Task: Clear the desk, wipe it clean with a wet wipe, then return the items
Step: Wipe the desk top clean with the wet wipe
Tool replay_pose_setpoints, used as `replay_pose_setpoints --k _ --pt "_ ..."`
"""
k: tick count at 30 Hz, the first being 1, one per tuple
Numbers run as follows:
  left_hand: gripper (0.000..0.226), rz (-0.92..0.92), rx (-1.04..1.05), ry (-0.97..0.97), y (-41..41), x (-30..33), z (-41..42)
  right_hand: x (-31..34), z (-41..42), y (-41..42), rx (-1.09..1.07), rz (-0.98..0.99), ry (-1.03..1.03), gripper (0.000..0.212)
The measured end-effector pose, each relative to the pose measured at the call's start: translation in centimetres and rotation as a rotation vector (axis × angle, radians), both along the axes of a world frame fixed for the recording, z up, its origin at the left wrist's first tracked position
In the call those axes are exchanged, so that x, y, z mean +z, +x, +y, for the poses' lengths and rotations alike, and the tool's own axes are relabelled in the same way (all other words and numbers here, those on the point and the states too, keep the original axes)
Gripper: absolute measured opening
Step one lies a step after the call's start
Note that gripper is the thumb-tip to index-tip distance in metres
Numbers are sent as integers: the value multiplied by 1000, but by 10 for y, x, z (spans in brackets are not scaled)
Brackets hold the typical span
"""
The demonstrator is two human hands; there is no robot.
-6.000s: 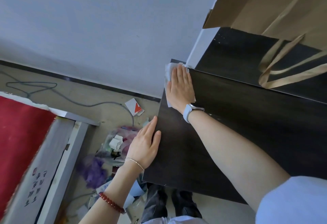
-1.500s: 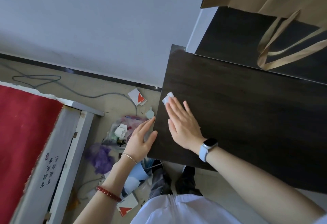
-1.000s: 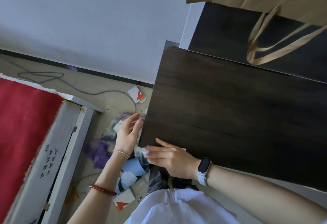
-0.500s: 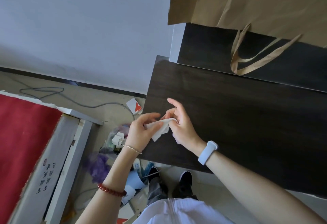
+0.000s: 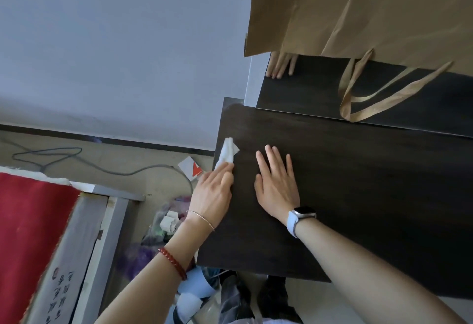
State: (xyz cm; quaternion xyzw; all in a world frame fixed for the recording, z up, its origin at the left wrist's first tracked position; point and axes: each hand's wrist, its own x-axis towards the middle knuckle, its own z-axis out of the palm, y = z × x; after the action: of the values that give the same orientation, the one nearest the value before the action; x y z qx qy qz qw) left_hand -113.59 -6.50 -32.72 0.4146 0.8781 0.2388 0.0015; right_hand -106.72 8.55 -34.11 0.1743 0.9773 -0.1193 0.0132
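1. The wet wipe [image 5: 227,153] is now lying under the left hand [image 5: 213,193] at the left edge of the desk [image 5: 358,195]; half a second ago both hands were pinching it in the air above that edge, and before that the right hand was working it across the surface alone, so the cloth is changing hands.
2. The left hand is pressing the wipe down with straight fingers, nothing curled round it; the bunched white end is sticking out past the fingertips, right along the desk's left border.
3. The right hand [image 5: 277,183] is resting flat and empty on the dark top just beside the left one, fingers spread and relaxed, the watch [image 5: 299,217] sitting at the wrist; it seems to be steadying the person rather than wiping.
4. The desk top itself is showing nothing else on it in this view, so the clearing step looks done and the wiping step is under way; the far left corner is catching a paler sheen, though whether that is damp or glare cannot be told.
5. The swap probably means the left edge strip is being finished from the side that reaches it more easily.
6. A brown paper bag [image 5: 358,11] is hanging over the raised shelf [image 5: 320,91] behind; litter is lying on the floor [image 5: 122,160] at the left; returning the items is not yet begun.
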Motion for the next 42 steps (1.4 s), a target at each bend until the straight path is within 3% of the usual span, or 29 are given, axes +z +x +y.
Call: replay_pose_setpoints --k 4,6,9,16,21,27,32,38,42 --pt "50 -32 -128 -208 -11 -9 0 -2 0 -1 0 19 18 54" --pt "56 -24 -196 -276 -29 -11 2 -2 0 -2 0 37 29 52" --pt "47 -118 -187 -200 -53 -12 10 -3 0 -2 -17 58 17 51" --pt "73 -116 -418 -87 6 -18 -38 -3 1 -2 -27 127 -61 50" --pt "47 -110 -578 -58 68 -20 -84 -3 1 -1 -41 152 -100 50" --pt "54 -140 -294 -69 42 -19 -70 -5 2 -1 -40 187 -118 49" --pt "56 -90 -495 -98 80 -20 -93 -4 3 -1 -34 179 -120 51" --pt "51 -92 -41 -68 105 -21 -85 -2 1 1 -2 107 -65 53" --pt "56 -68 -234 -78 140 -18 -67 -2 8 4 103 -6 -28 57"
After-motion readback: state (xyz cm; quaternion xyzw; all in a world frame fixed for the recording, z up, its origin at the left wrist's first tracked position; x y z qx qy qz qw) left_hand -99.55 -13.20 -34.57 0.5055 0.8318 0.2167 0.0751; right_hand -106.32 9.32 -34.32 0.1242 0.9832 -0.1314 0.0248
